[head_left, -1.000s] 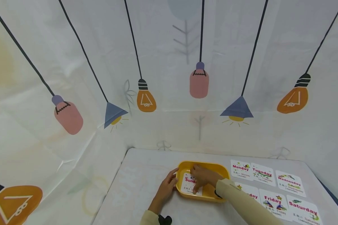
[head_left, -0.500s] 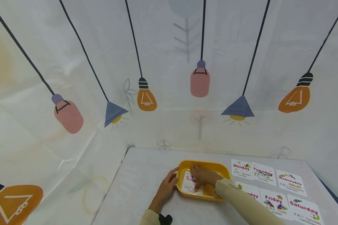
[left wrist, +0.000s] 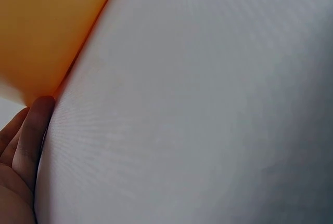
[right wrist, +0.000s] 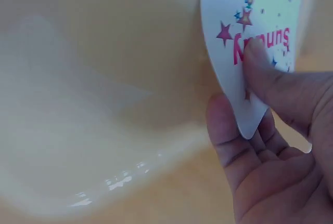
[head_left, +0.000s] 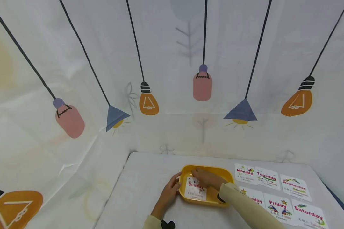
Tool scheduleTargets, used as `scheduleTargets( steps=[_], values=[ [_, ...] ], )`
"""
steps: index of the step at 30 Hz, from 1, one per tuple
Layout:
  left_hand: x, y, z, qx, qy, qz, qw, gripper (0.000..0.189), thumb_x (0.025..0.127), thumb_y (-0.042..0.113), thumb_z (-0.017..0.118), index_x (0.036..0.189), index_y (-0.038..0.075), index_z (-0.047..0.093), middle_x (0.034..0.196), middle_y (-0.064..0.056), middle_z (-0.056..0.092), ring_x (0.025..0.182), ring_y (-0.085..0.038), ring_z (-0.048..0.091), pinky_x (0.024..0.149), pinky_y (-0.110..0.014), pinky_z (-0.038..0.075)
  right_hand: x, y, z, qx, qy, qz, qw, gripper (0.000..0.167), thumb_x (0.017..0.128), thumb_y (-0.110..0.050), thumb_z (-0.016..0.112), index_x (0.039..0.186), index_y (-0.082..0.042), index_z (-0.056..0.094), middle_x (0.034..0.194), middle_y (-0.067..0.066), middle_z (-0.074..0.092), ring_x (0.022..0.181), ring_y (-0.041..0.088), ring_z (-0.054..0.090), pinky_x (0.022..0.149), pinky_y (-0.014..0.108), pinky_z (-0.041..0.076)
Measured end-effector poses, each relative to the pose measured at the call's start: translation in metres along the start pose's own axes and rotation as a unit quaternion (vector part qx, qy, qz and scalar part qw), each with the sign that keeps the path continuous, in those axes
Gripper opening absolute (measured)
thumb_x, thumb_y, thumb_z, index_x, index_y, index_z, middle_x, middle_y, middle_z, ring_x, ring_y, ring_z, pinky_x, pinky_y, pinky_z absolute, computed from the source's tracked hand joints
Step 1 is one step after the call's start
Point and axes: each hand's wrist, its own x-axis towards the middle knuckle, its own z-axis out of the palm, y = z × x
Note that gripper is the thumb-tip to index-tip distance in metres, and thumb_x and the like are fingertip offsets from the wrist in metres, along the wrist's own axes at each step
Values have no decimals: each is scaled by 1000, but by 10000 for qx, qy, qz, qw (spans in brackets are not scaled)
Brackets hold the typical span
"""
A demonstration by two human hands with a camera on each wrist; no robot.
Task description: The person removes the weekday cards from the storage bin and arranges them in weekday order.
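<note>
A yellow tray (head_left: 225, 173) sits on the white table, with a white card printed "Sunday" (head_left: 195, 192) in its left half. My right hand (head_left: 208, 178) reaches into the tray at the card's far edge. Seen from the right wrist, the thumb lies on the printed face of the Sunday card (right wrist: 260, 11) and fingers are behind it, so the card is pinched and slightly bent. My left hand (head_left: 169, 191) touches the tray's left end. In the left wrist view, its fingers (left wrist: 34, 130) lie nearly straight against the tray's outer wall (left wrist: 52, 21).
Several weekday cards lie in two rows right of the tray, among them Monday (head_left: 245, 174), Wednesday (head_left: 296, 187) and Saturday (head_left: 309, 213). My right forearm partly covers one in the nearer row. A white sheet (head_left: 172, 133) printed with lamps hangs behind the table (head_left: 143, 178).
My right hand's fingers have drawn back from the front of the Sunday card to its far edge, showing more of its print. The left hand and tray stay put.
</note>
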Motion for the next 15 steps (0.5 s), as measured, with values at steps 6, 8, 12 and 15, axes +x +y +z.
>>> scheduleTargets(
  steps=[6,8,12,15],
  values=[
    [0,0,-1,45,22,89,9999,43,104,33,49,146,42,46,141,-12,58,117,-24,62,89,-36,59,-5,2,-9,249,294,-308,9988,23,93,2,62,109,-12,54,99,3,51,81,16,49,79,34,54],
    [0,0,0,42,11,128,9999,43,104,32,49,146,39,47,140,-14,58,116,-25,62,89,-38,59,-7,5,-12,285,351,-490,9978,22,93,0,64,110,-12,56,100,3,54,82,14,50,79,33,55],
    [-1,-1,1,1,37,29,10000,43,104,31,49,146,40,47,139,-14,58,115,-23,62,89,-38,59,-12,14,-16,602,565,-1020,9913,21,92,-1,66,109,-10,61,102,4,61,85,13,53,80,32,55],
    [-1,-2,1,23,63,-20,10000,42,104,32,49,145,41,47,138,-12,59,113,-21,63,89,-36,59,-17,22,-18,1111,685,-1212,9840,19,92,-1,65,109,-7,62,98,3,63,83,14,53,75,29,52]
  ],
)
